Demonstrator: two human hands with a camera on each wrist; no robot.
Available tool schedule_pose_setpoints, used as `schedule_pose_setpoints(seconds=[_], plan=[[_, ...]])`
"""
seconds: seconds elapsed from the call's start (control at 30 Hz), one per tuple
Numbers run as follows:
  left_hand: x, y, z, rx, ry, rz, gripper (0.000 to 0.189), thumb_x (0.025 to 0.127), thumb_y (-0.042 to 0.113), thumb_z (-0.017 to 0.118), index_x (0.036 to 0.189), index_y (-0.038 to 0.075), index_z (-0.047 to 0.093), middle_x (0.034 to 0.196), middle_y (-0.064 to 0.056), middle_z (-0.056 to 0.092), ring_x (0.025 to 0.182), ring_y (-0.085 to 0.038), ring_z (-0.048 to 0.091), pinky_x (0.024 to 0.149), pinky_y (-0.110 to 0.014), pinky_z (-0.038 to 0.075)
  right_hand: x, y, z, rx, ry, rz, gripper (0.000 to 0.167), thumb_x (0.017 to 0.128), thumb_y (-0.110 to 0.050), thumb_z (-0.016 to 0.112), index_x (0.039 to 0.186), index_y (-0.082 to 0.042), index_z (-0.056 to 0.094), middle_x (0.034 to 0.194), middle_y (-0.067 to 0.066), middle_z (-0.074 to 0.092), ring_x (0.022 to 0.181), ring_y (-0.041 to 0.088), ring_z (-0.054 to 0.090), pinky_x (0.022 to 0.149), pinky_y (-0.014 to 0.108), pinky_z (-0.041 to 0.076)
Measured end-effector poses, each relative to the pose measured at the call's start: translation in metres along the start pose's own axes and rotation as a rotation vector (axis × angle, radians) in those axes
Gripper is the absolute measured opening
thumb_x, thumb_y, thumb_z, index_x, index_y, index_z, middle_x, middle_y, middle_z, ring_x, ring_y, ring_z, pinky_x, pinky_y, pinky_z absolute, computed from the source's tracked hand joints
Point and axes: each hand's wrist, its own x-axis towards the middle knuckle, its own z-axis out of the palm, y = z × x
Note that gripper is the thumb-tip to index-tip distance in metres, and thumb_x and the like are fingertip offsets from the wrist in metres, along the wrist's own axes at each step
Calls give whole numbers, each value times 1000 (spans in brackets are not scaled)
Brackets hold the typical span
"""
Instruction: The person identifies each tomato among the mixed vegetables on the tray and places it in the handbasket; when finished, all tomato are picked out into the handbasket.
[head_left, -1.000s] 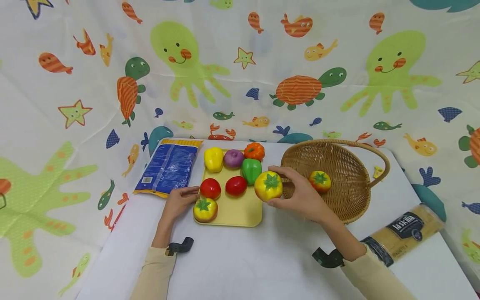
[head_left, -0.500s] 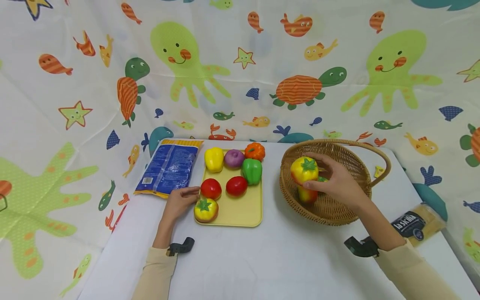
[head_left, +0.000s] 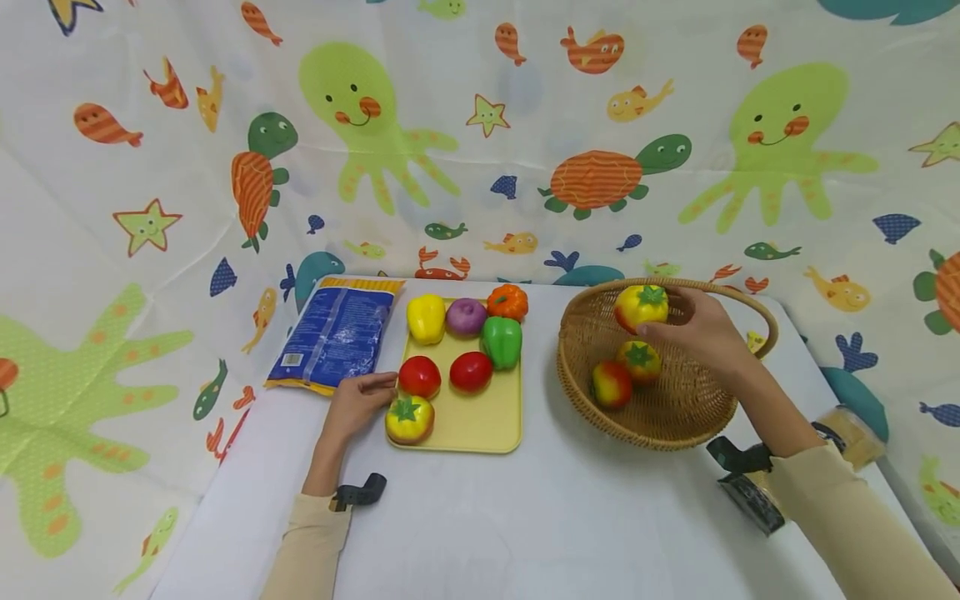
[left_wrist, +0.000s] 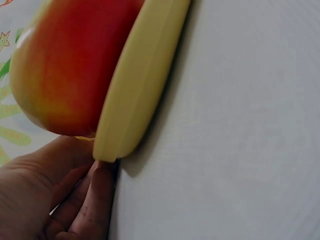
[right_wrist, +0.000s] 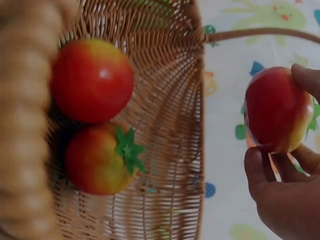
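Fruit in glossy red and yellow with a green star-shaped top [head_left: 642, 310] is pinched between the thumb and fingertips of the right hand [head_left: 697, 329]. Just below that hand opens an oval basket of brown woven wicker [head_left: 693, 408]; the right wrist view shows the held fruit apart from the wicker, beyond its rim in that line of sight. To the hand's left and nearer the person, inside the basket, lie a round yellow-red fruit with green leaves [head_left: 640, 362] and a smooth red-and-yellow fruit [head_left: 611, 384], close together.

The left hand [head_left: 362, 404] is at the left edge of a shallow rectangular pale-yellow tray [head_left: 480, 421], fingers loosely bent — I cannot tell whether they pinch the rim or only rest against it. Just right of it on the tray sit a shiny red tomato-like piece [head_left: 419, 377] and a yellow fruit with a green top [head_left: 409, 419].

For good handling, I would keep the right-hand pinch light but even, since the rounded skin looks slippery. The wicker beneath the hand seems best approached low and gently — clear of the rim and the two pieces inside, with the fingers loosening only once the weight rests.
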Motion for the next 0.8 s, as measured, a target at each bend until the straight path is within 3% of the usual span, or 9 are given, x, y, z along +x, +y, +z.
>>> schedule_pose_setpoints(seconds=[0.23,0.37,0.5,0.67,0.8], plan=[[0,2,-1,-1,-9,2,35,90,15,72,123,4,70,109,-12,72,98,-24,69,88,-34,55,18,9,-1,60,16,-25,81,84,-38,80,152,-25,38,144,4,47,127,26,47,99,39,48],[1,0,-1,1,-9,4,35,90,15,73,123,4,69,109,-13,72,98,-24,69,88,-35,55,27,12,-2,80,1,-4,81,84,-35,81,152,-24,38,150,3,40,132,29,41,103,50,42],[1,-1,-2,-1,-4,8,35,90,15,73,123,4,70,109,-13,72,98,-24,69,88,-35,55,36,13,-3,88,-25,2,77,85,-33,79,151,-20,41,153,3,34,133,29,40,103,44,43],[1,-2,-1,-10,-9,4,35,90,15,73,123,4,70,109,-12,72,98,-24,69,88,-35,55,45,22,0,74,-37,-26,74,87,-30,78,150,-14,42,146,9,42,127,30,45,93,28,48],[1,-3,-1,-6,-8,0,35,90,15,73,123,4,70,109,-12,72,98,-24,69,88,-35,55,51,29,4,65,-58,-20,69,87,-34,77,145,-14,46,140,9,47,122,29,48,94,32,48]])
